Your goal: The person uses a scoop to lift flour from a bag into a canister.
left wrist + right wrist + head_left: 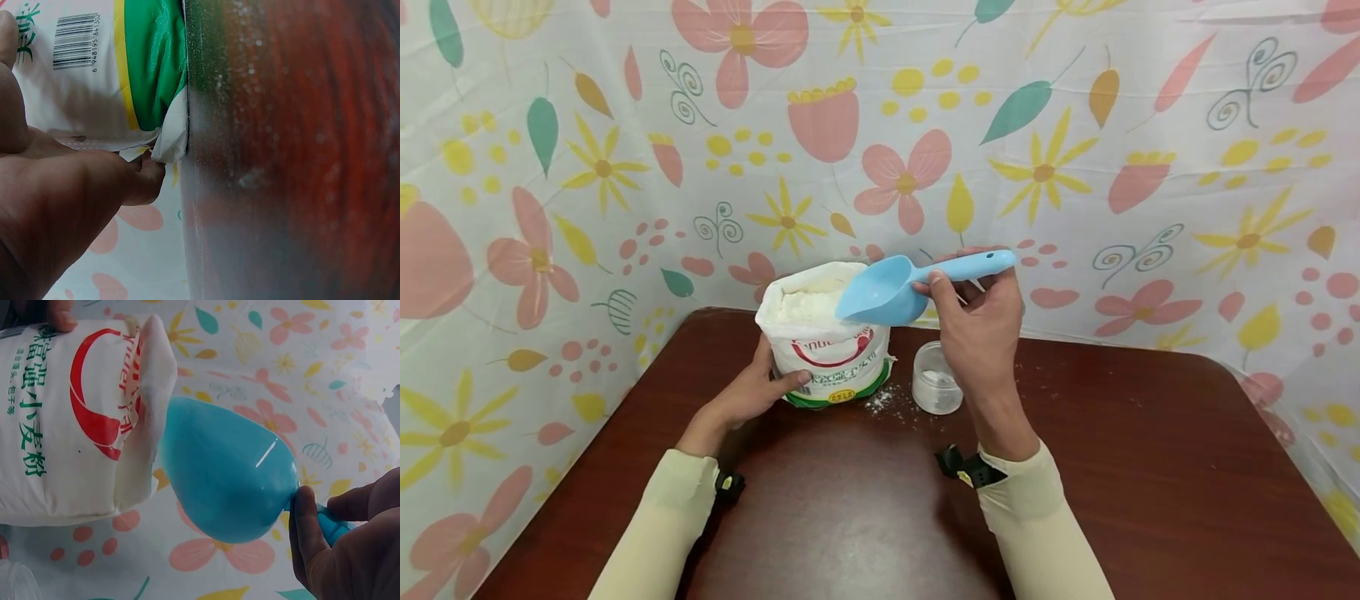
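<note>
A white flour bag with a green base stands upright, its top rolled open and flour showing inside. My left hand holds the bag's left side, thumb across the front; in the left wrist view the hand lies along the bag by its barcode. My right hand grips a light blue scoop by its handle. The scoop's lip is over the bag's right rim, its bowl mostly outside. In the right wrist view the scoop's rounded underside shows beside the bag mouth.
A clear round jar with white powder in it stands right of the bag, below my right hand. Spilled flour dots the dark wooden table between them. A floral curtain hangs behind the table.
</note>
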`<act>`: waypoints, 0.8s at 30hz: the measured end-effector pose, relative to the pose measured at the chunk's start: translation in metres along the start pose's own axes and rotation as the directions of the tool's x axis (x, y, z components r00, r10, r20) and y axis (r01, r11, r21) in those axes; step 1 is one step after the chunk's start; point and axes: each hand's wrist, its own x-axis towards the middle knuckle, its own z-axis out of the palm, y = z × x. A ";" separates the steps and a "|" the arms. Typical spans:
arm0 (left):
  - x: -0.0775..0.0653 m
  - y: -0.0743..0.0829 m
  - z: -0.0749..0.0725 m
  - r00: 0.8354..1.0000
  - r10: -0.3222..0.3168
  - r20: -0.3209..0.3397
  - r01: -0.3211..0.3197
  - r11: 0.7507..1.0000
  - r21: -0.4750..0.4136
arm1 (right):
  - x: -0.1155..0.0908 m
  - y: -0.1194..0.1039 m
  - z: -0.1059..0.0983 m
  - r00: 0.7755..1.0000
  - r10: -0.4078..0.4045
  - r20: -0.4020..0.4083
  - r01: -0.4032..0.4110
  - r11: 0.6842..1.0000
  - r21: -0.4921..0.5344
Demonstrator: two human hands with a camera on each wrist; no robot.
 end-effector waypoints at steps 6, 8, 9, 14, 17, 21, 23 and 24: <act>0.001 0.001 0.001 1.000 0.003 0.001 -0.003 1.000 -0.001 | 0.000 0.004 0.003 0.997 -0.057 0.046 0.059 0.997 -0.044; 0.000 0.001 0.000 1.000 0.000 -0.003 0.000 1.000 0.001 | 0.000 0.005 0.005 0.995 -0.083 0.063 0.087 0.994 -0.071; 0.000 0.001 0.000 1.000 -0.004 -0.006 0.004 1.000 0.002 | 0.000 0.006 0.005 0.993 -0.092 0.073 0.098 0.992 -0.085; -0.002 -0.002 -0.001 0.999 -0.024 -0.025 0.024 1.000 0.013 | -0.001 0.009 0.008 0.990 -0.097 0.098 0.108 0.987 -0.122; -0.002 -0.003 -0.001 0.999 -0.027 -0.029 0.028 1.000 0.011 | -0.003 0.011 0.009 0.991 -0.093 0.091 0.105 0.985 -0.139; -0.002 -0.002 0.000 0.999 -0.026 -0.025 0.026 1.000 0.005 | -0.005 0.013 0.010 0.991 -0.107 0.080 0.120 0.976 -0.183; -0.001 -0.001 0.001 0.999 -0.025 -0.022 0.025 1.000 0.000 | -0.006 0.013 0.012 0.990 -0.115 0.081 0.129 0.972 -0.196; -0.001 0.000 0.000 1.000 -0.023 -0.020 0.023 1.000 0.000 | -0.007 0.013 0.013 0.990 -0.117 0.082 0.131 0.971 -0.201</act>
